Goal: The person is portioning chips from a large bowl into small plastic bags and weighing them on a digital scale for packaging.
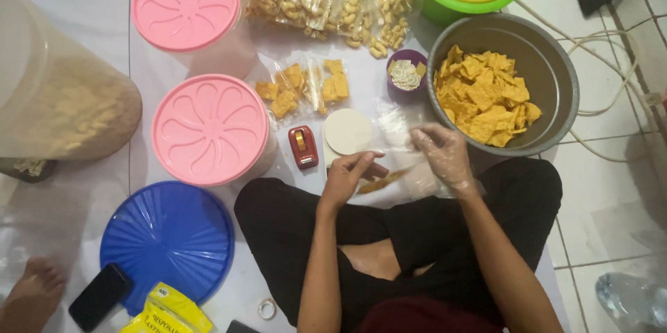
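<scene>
The left hand (347, 177), bare, pinches the near edge of a clear plastic bag (396, 166) between thumb and fingertips, wrist bent inward over the crossed legs. The right hand (441, 156), inside a thin transparent glove, has its fingers curled down on the bag's far side, seemingly gripping the film. The bag lies on the floor sheet just in front of the knees, with what looks like a few orange chips inside.

It looks feather-light, limp and slippery. The chips look brittle, so the hold probably belongs on the film at the mouth or corners, not on the contents.

Just beyond stand a round white lid (347, 131), a red tape dispenser (303, 147) and a metal bowl of orange chips (552, 62). Two pink-lidded containers (208, 128) sit left.
</scene>
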